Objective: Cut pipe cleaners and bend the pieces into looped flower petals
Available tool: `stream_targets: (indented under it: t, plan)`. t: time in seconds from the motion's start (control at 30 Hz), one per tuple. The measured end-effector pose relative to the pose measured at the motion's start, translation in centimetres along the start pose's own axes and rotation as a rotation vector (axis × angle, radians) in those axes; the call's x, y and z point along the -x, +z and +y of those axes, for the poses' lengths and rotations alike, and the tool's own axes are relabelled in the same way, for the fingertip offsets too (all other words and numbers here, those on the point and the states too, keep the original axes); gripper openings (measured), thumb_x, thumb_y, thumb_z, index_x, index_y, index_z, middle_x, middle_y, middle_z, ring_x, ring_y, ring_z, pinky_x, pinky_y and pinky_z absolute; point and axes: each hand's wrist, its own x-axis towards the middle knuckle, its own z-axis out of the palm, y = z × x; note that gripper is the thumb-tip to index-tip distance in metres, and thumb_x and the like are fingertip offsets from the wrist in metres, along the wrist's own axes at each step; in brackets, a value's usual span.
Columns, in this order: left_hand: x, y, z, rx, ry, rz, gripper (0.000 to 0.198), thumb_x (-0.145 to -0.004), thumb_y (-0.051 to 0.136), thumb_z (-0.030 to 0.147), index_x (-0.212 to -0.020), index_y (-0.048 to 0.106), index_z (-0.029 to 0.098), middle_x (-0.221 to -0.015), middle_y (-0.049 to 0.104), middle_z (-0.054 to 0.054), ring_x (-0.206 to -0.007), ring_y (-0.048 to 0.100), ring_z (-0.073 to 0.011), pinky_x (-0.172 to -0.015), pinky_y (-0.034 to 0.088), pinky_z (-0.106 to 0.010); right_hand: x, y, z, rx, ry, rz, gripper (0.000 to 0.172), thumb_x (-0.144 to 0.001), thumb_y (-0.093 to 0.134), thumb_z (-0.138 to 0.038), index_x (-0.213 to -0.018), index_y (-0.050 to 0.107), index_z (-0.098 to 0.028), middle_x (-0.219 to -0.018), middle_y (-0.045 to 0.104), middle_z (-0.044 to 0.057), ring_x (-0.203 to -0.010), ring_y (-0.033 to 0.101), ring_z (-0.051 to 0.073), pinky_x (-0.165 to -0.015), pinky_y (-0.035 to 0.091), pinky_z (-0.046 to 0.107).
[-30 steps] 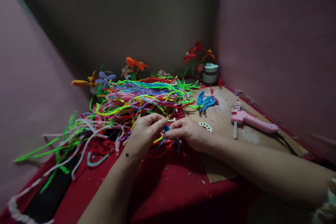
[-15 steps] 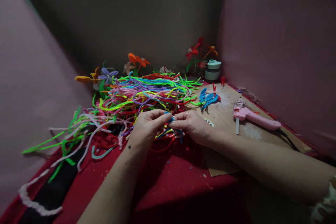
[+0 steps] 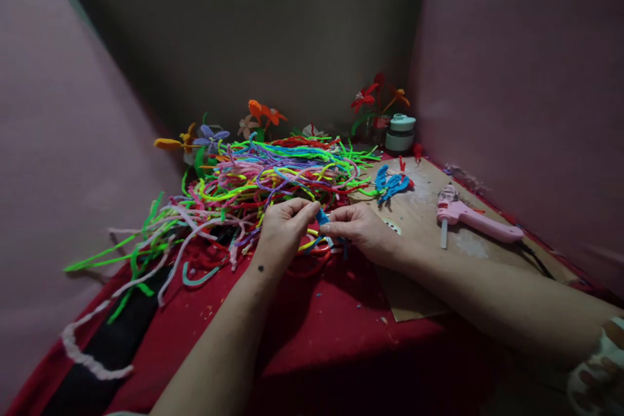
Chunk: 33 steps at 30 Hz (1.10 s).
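Between my fingertips is a short piece of blue pipe cleaner, pinched from both sides. My left hand is closed on its upper left end. From the right, my right hand pinches the lower part, and a blue strand hangs below those fingers. Part of the piece is hidden by the fingers. Just behind both hands lies a big heap of coloured pipe cleaners. A shaped blue pipe cleaner piece rests on the board, right of the heap.
A pink glue gun with its cord lies on the brown board. At the back stand a lidded jar, red flowers, orange flowers and a purple flower. Red cloth covers the table.
The whole view has shifted slightly, so things appear a little farther right. My hands stay pinched on the blue piece, with slightly more of it showing between them.
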Motion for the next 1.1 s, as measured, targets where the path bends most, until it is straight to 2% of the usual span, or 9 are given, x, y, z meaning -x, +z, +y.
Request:
stream_targets:
  t: [0.13,0.27,0.47,0.63,0.8,0.87,1.0,1.1]
  plan:
    - [-0.1,-0.2,0.2,0.046,-0.042,0.002,0.028,-0.068,0.064,0.038,-0.055,0.055,0.014,-0.048,0.044,0.005,-0.046,0.036,-0.0062,-0.044,0.029,-0.019,0.1,0.0,0.0,0.019,-0.003,-0.017,0.028,-0.066,0.066,-0.035,-0.053,0.052,-0.015,-0.048,0.046,-0.004,-0.046,0.037,0.007,-0.049,0.028,0.024]
    - [0.1,-0.4,0.4,0.203,-0.112,-0.067,0.033,-0.066,0.065,0.039,-0.051,0.046,0.016,-0.042,0.035,0.008,-0.039,0.028,-0.0046,-0.04,0.023,-0.02,0.2,-0.1,0.1,0.062,-0.056,-0.05,0.026,-0.068,0.065,-0.032,-0.052,0.054,-0.014,-0.051,0.048,-0.003,-0.049,0.037,0.007,-0.052,0.028,0.025]
    - [0.1,-0.7,0.7,0.251,-0.123,-0.054,0.031,-0.07,0.063,0.043,-0.059,0.052,0.016,-0.045,0.041,0.007,-0.04,0.033,-0.0054,-0.04,0.026,-0.02,0.3,-0.2,0.4,-0.024,-0.015,-0.046,0.022,-0.068,0.068,-0.03,-0.057,0.058,-0.014,-0.052,0.052,-0.003,-0.049,0.04,0.008,-0.052,0.029,0.025]
    - [0.1,-0.7,1.4,0.114,-0.161,-0.082,0.027,-0.067,0.065,0.041,-0.062,0.058,0.015,-0.045,0.045,0.006,-0.041,0.035,-0.0064,-0.042,0.027,-0.021,0.3,-0.3,0.6,-0.082,0.012,-0.01,0.027,-0.068,0.068,-0.034,-0.054,0.056,-0.015,-0.05,0.05,-0.003,-0.047,0.04,0.007,-0.05,0.031,0.024]
    - [0.0,-0.6,1.5,-0.008,-0.085,-0.084,0.022,-0.07,0.06,0.034,-0.059,0.056,0.015,-0.051,0.048,0.005,-0.047,0.038,-0.0069,-0.047,0.03,-0.021,0.3,-0.2,0.5,-0.03,0.009,-0.018,0.026,-0.068,0.068,-0.033,-0.054,0.056,-0.014,-0.05,0.05,-0.003,-0.048,0.039,0.007,-0.051,0.028,0.024]
    - [0.0,-0.7,1.5,0.008,-0.116,-0.121,0.024,-0.07,0.06,0.034,-0.056,0.052,0.015,-0.049,0.044,0.005,-0.045,0.036,-0.0064,-0.044,0.027,-0.02,0.3,-0.2,0.6,-0.02,-0.002,-0.03,0.03,-0.067,0.069,-0.035,-0.052,0.054,-0.013,-0.05,0.047,-0.004,-0.049,0.036,0.007,-0.051,0.027,0.024]
    - [0.0,-1.1,1.4,0.215,-0.299,-0.3,0.029,-0.067,0.062,0.039,-0.055,0.046,0.017,-0.041,0.036,0.008,-0.036,0.028,-0.0048,-0.038,0.019,-0.02,0.4,-0.1,0.9,-0.017,-0.007,-0.053,0.03,-0.067,0.07,-0.034,-0.053,0.053,-0.014,-0.05,0.045,-0.005,-0.05,0.035,0.007,-0.053,0.025,0.025]
    - [0.0,-1.3,1.1,0.213,-0.291,-0.291,0.029,-0.068,0.063,0.04,-0.058,0.048,0.017,-0.043,0.04,0.007,-0.037,0.032,-0.0053,-0.038,0.022,-0.02,0.3,-0.1,1.1,-0.057,0.015,-0.037,0.028,-0.067,0.069,-0.031,-0.053,0.053,-0.014,-0.051,0.047,-0.004,-0.049,0.036,0.007,-0.052,0.026,0.025]
